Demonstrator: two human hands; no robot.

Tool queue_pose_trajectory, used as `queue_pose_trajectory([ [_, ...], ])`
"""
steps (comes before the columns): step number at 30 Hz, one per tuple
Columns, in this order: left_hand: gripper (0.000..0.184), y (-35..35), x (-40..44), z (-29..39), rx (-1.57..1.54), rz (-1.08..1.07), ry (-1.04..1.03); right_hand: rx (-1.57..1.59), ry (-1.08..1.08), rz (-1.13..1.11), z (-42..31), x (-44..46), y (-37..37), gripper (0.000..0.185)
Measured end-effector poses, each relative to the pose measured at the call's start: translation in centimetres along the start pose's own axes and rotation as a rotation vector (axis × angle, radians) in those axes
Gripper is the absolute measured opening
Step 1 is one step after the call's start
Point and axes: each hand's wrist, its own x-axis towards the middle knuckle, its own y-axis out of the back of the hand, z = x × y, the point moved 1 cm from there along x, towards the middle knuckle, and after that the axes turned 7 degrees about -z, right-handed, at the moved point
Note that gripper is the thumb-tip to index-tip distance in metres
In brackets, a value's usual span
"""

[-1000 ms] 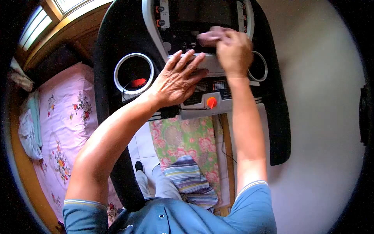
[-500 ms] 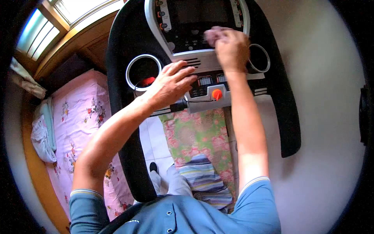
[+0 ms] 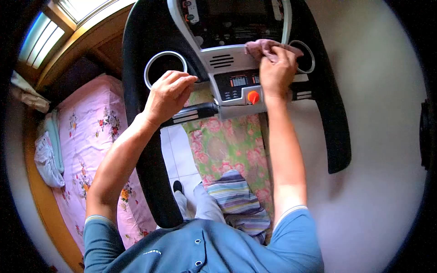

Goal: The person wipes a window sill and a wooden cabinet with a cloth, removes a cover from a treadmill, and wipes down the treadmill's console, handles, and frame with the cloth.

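Note:
My right hand (image 3: 278, 75) is closed on a dusty-pink cloth (image 3: 260, 47), which is bunched against the right side of a treadmill console (image 3: 215, 53), close to the right cup holder (image 3: 312, 63). My left hand (image 3: 168, 96) hovers over the console's left side, just below the left cup holder (image 3: 146, 73). Its fingers are curled together, and whatever they may hold is hidden. Between the hands, a red safety key (image 3: 253, 97) sits in the lower panel, below the small printed labels.
Black treadmill side arms (image 3: 337, 141) flank my body. At left is a bed with a pink flowered sheet (image 3: 91, 123) below a window. Under the console lie a green floral mat (image 3: 218, 145) and a striped cloth (image 3: 232, 195). A pale wall (image 3: 378, 136) stands at right.
My right hand has moved the cloth right and slightly down, off the dark display. My left hand has drawn left from the console's middle, its fingers curling in. The red item by the left cup holder is now out of sight.

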Motion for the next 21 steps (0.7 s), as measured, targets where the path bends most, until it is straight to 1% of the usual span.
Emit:
queue_pose_trajectory([
  [1, 0.026, -0.1, 0.3, 0.1, 0.003, 0.020, -0.008, 0.012, -0.052, -0.009, -1.0, -0.3, -0.4, 0.014],
  [2, 0.027, -0.3, 0.5, 0.0, 0.003, 0.028, -0.014, 0.039, 0.014, -0.125, -2.5, -1.5, -1.1, 0.018],
  [3, 0.019, -0.5, 0.8, 0.0, 0.023, 0.087, -0.036, 0.105, 0.187, -0.255, -4.1, -2.6, -1.6, 0.017],
  [4, 0.018, -0.6, 0.9, -0.4, 0.025, 0.081, -0.020, 0.234, 0.417, -0.191, -6.3, -3.6, -1.5, 0.014],
  [5, 0.017, -0.8, 0.7, -0.8, 0.029, 0.074, -0.001, 0.278, 0.432, -0.350, -7.5, -4.5, -1.7, 0.011],
  [7, 0.016, -0.8, 0.6, -1.1, 0.025, 0.065, 0.011, 0.251, 0.429, -0.352, -6.2, -3.1, -1.0, 0.012],
  [8, 0.016, -0.7, 0.5, -1.2, 0.023, 0.076, 0.038, 0.200, 0.390, -0.277, -4.0, -2.0, -0.6, 0.012],
  [9, 0.015, -0.7, 0.4, -1.2, 0.021, 0.089, 0.069, 0.215, 0.312, -0.199, -0.8, -1.1, -1.0, 0.014],
  [10, 0.022, -0.6, 0.5, -1.1, 0.021, 0.065, 0.056, 0.150, 0.114, -0.068, 1.1, -0.3, -0.4, 0.014],
  [11, 0.022, -0.7, 0.5, -1.1, 0.019, 0.065, 0.060, 0.071, 0.000, 0.036, 3.2, 0.4, 0.1, 0.015],
  [13, 0.016, -0.9, 0.9, -1.0, 0.024, 0.022, 0.021, 0.207, -0.288, -0.030, 2.4, 0.6, 0.2, 0.015],
  [15, 0.017, -1.2, 1.0, -1.0, 0.030, 0.019, 0.003, 0.066, 0.022, -0.029, -1.2, -1.8, -1.1, 0.016],
  [16, 0.018, -1.1, 1.1, -0.9, 0.037, 0.010, -0.013, 0.003, 0.124, -0.202, -3.3, -3.3, -1.1, 0.016],
  [17, 0.019, -1.2, 1.0, -0.9, 0.043, 0.003, -0.029, 0.153, 0.350, -0.218, -5.0, -4.3, -0.8, 0.017],
  [18, 0.020, -1.3, 1.0, -1.1, 0.042, -0.011, -0.072, 0.152, 0.348, -0.216, -4.7, -4.1, -0.6, 0.017],
  [19, 0.020, -1.2, 1.1, -0.9, 0.042, -0.009, -0.073, 0.131, 0.367, -0.260, -3.8, -3.5, -0.3, 0.018],
  [21, 0.021, -1.2, 0.9, -0.3, 0.049, -0.083, -0.110, 0.095, 0.413, -0.357, -1.8, -2.3, 0.1, 0.022],
])
